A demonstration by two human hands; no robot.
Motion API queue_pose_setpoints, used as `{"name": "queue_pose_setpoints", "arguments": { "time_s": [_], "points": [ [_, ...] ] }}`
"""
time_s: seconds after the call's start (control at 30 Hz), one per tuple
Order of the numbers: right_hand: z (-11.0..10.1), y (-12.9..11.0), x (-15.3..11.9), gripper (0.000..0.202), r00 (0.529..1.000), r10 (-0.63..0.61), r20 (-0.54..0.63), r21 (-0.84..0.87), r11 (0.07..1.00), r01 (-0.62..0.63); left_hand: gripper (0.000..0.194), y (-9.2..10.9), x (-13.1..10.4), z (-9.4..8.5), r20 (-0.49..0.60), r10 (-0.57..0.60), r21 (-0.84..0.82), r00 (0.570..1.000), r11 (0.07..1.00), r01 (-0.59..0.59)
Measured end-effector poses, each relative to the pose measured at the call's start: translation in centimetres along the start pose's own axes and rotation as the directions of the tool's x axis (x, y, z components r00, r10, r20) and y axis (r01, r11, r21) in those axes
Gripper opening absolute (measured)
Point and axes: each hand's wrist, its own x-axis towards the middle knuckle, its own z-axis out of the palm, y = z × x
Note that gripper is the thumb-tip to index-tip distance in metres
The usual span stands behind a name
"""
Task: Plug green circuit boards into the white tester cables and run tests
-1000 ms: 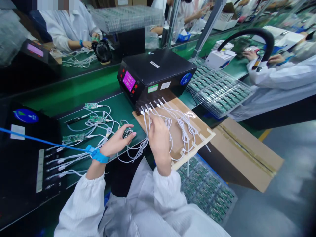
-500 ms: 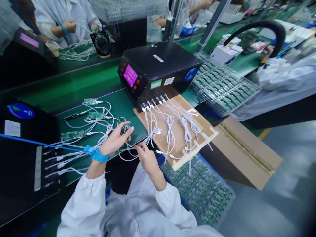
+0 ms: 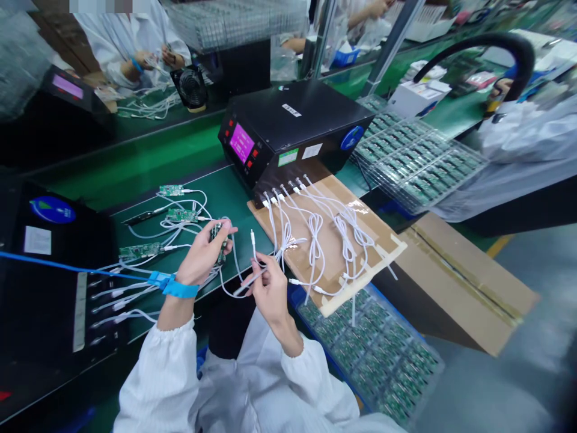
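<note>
Circuit board in one hand, white cable in the other

A small circuit board [image 3: 217,231] sits in the left hand [image 3: 201,255], raised over the near edge of the green worktop [image 3: 211,185]. The thumb and fingers are closed around it, covering much of its surface. Just beside it, the right hand [image 3: 269,287] pinches a white cable [image 3: 253,246] between thumb and fingertips, the other fingers curled in. The cable's plug [image 3: 252,234] points up and away from the person — near the board, but apart from it. A pale length of cable, blurred, also crosses the right fingers.

A blue strap [image 3: 180,288] circles the left wrist. Beyond that hand, three more green boards [image 3: 181,215] lie on the worktop, with white leads joined to their right ends. To the right of the hands, bundled white cables [image 3: 315,231] lie on a cardboard sheet [image 3: 382,233], running from sockets low on a black box [image 3: 306,114] with a lit magenta screen [image 3: 242,143].

A second black box [image 3: 40,294] stands at far left, cables in its side. Below the sheet is a blue-edged tray [image 3: 395,314] of boards; a closed carton [image 3: 469,270] stands to its right. Across the line — behind a black fan [image 3: 192,90] — a person in white [image 3: 130,36] works with both hands raised.
</note>
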Motion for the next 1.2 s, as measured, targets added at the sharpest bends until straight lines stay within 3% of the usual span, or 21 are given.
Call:
{"name": "queue_pose_setpoints", "arguments": {
  "time_s": [0.17,0.33,0.5,0.67,0.77,0.9,1.03,1.2],
  "points": [
    [-0.4,-0.7,0.3,0.037,0.99,0.062,0.13,0.183,0.979,-0.085,0.045,0.1,-0.1,1.0,0.017,-0.04,-0.257,0.999,0.966,0.043],
    [-1.0,-0.5,-0.1,0.033,0.985,0.021,0.169,0.17,0.984,-0.05,0.037,-0.2,-0.2,1.9,-0.035,-0.026,-0.375,0.999,0.927,0.011],
    [-1.2,-0.9,-0.4,0.036,0.983,-0.044,0.18,0.01,0.999,0.042,0.036,-0.3,-0.4,2.7,-0.094,0.019,-0.368,0.995,0.928,-0.053],
    [-1.3,-1.5,-0.1,0.038,0.987,-0.018,0.163,-0.067,0.997,0.029,0.042,-0.1,-1.1,3.3,-0.063,0.077,-0.275,0.995,0.957,-0.091],
    [-1.1,-1.6,0.1,0.038,0.991,0.03,0.127,0.017,0.999,-0.032,0.043,-0.1,-1.4,3.3,0.001,0.04,-0.253,0.999,0.967,-0.038],
    [-0.9,-1.9,0.3,0.042,0.991,0.102,0.082,0.118,0.987,-0.112,0.047,0.1,-1.9,2.1,0.106,-0.096,-0.207,0.99,0.971,0.117],
    [-0.9,-2.1,0.5,0.053,0.988,0.132,0.079,0.128,0.982,-0.142,0.07,0.5,-3.2,0.0,0.316,-0.206,0.113,0.926,0.977,0.179],
    [-1.7,-1.9,1.0,0.045,0.959,-0.018,0.284,0.059,0.998,0.002,0.094,1.1,-4.5,-1.3,0.555,-0.35,0.344,0.754,0.923,0.175]
  ]
}}
